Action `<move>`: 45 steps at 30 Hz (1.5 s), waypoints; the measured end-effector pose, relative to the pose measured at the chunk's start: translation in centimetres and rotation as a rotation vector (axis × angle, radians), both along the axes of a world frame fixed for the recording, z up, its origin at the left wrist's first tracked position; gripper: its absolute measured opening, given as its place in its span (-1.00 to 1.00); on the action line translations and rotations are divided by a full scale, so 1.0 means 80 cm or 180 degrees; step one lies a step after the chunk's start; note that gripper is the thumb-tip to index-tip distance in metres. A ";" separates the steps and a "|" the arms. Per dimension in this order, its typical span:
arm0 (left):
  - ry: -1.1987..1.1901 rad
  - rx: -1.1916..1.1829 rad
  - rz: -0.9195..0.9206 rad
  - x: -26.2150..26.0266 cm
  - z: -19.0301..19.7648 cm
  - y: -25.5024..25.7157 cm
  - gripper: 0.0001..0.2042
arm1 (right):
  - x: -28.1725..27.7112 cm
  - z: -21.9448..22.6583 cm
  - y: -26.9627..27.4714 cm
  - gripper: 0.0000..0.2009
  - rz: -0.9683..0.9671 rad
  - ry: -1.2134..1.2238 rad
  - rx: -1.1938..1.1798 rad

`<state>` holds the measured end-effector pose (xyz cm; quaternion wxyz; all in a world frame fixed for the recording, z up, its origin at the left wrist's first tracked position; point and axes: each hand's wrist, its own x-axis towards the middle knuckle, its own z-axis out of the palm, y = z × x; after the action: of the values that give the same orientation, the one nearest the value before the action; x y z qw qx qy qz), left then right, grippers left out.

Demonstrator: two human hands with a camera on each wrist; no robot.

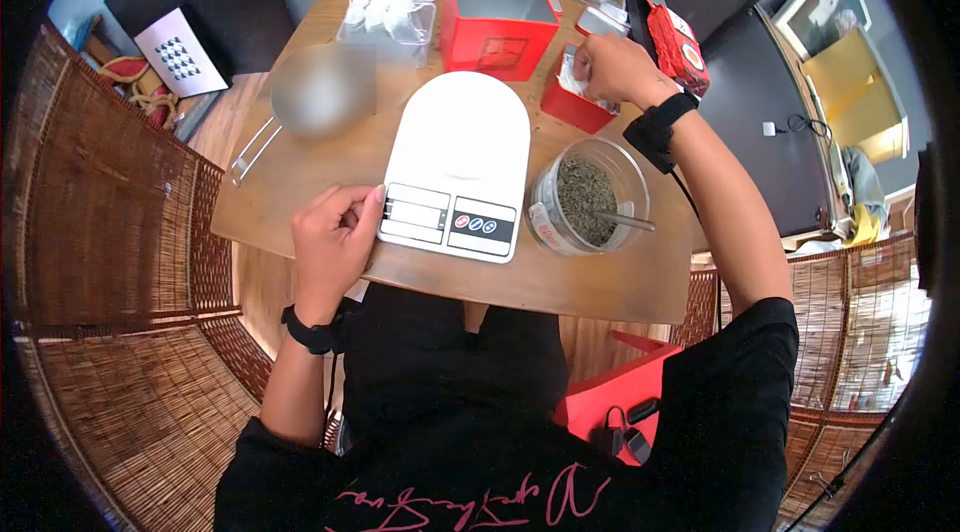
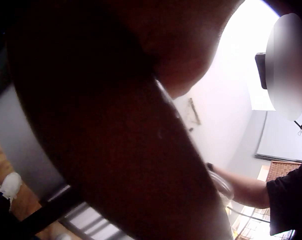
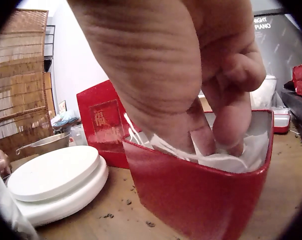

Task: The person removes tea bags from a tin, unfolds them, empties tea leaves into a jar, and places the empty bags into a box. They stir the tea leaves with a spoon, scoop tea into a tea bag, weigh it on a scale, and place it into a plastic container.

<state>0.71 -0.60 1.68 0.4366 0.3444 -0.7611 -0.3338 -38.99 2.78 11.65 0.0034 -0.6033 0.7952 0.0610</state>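
Touching papery sheets (image 3: 222, 164) inside angular box (image 3: 191, 195), right grip (image 1: 620, 70)

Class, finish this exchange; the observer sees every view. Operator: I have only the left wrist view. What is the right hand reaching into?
Observer: The right hand has its fingers inside a small red box.
Operator: What is right beside the left hand?
Observer: A white scale.
Operator: And what stands to the right of that?
Observer: A clear tub of dark, dried-looking leaf bits.
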 end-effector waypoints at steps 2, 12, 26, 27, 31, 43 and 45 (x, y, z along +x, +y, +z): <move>0.0042 0.0007 0.0001 0.001 0.000 0.000 -0.91 | -0.021 -0.001 -0.004 -0.69 0.0201 -0.0095 0.0103; 0.0364 0.0100 -0.0122 0.009 -0.009 -0.009 -0.92 | 0.005 0.091 -0.031 -0.86 -0.0274 -0.1041 0.0472; 0.0479 -0.0008 -0.0290 0.013 -0.015 -0.016 -0.94 | 0.184 0.038 -0.234 -0.82 0.1675 0.0219 -0.0755; 0.0496 0.0011 -0.0280 0.013 -0.015 -0.016 -0.94 | 0.185 0.033 -0.242 -0.83 0.1658 0.0287 -0.0661; 0.0471 -0.0002 -0.0328 0.015 -0.014 -0.018 -0.94 | 0.184 0.019 -0.261 -0.91 0.1666 0.0354 -0.0466; 0.0404 0.0164 -0.0259 0.018 -0.013 -0.014 -0.90 | 0.240 0.116 -0.154 -0.78 0.2338 -0.0576 -0.1875; 0.0482 0.0391 -0.0157 0.018 -0.005 -0.011 -0.82 | 0.237 0.111 -0.128 -0.86 0.2355 -0.0323 -0.1696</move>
<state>2.19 -1.51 1.27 0.4627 0.3255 -0.7123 -0.4155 -20.01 -7.44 20.52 -0.1350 -0.8287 0.5130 -0.1782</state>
